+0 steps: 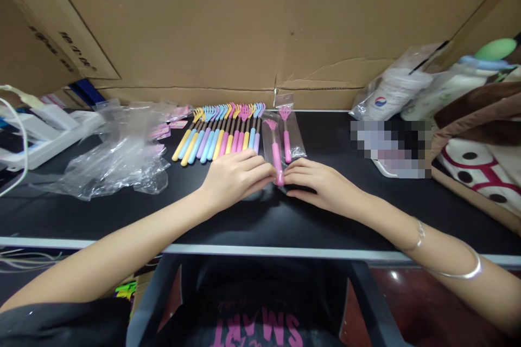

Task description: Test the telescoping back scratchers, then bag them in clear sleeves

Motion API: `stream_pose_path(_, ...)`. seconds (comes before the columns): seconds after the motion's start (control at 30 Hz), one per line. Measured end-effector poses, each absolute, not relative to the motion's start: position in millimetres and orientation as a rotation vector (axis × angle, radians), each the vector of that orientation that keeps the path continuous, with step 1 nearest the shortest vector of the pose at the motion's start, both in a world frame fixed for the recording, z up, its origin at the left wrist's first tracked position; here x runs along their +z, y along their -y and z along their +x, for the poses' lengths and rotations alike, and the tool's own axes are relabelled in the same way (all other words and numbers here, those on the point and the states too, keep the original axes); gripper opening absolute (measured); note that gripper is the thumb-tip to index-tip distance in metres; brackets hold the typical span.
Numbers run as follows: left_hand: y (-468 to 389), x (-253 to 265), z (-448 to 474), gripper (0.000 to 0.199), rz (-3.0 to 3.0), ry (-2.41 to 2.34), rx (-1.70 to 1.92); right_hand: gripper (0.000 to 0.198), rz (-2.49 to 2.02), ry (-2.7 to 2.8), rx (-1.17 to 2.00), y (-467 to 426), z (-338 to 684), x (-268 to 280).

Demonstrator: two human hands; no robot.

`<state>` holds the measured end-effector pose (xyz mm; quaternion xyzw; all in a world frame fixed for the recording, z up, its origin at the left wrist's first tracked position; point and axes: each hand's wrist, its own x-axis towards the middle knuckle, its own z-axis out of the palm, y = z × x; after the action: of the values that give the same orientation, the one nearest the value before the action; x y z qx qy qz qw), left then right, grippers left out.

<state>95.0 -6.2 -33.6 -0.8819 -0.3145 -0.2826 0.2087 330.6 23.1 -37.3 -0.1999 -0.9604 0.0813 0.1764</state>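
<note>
A pink back scratcher (277, 157) in a clear plastic sleeve lies between my two hands, claw end away from me. My left hand (243, 174) has its fingers pressed together at the left of the handle's lower end. From the right, my right hand (319, 181) pinches the same end, thumb below the fingers. The fingertips of both hands meet the bag's near edge, which is hard to make out. Just right of it rests another bagged pink back scratcher (287, 143). To the left, several loose back scratchers (222, 143) in yellow, blue, purple and pink lie in a row.
Clear plastic bags (122, 152) are heaped on the black table (228, 227), with pink cards (177, 116) behind. A white power strip (57, 135) stands far left. On the right are a bagged cup (391, 92), a bottle (459, 81) and a cloth bag (480, 162). Cardboard (228, 27) walls the back.
</note>
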Motion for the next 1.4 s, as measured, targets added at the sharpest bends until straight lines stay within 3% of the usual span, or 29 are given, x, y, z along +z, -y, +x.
stream_pose_path(0.3, 8.9, -35.6, 101.5, 0.023, -2.525, 0.951, -0.921, 0.021, -0.555, 2.733, 0.247, -18.0, 320.2, -38.2)
stream_pose_path(0.7, 5.7, -47.0, 103.7, 0.026, -2.602, 0.831, -0.789, 0.032, -0.598, 2.736, 0.509, -19.2, 320.9, -40.1)
stream_pose_path(0.93, 4.0, -45.1, 103.5, 0.018, -2.568, 0.715, -0.652, 0.006, -0.830, 2.619, 0.280, -23.5, 334.6, -28.2)
stream_pose_path(1.2, 8.0, -43.2, 105.9, 0.017, -2.511, 0.609, -0.630, 0.035, -0.801, 2.630, 0.348, -15.8, 324.9, -32.6)
stream_pose_path(1.4, 7.7, -44.1, 105.8, 0.014, -2.535, 0.587, -0.706, 0.009, -0.789, 2.567, 0.275, -14.2, 323.7, -35.5)
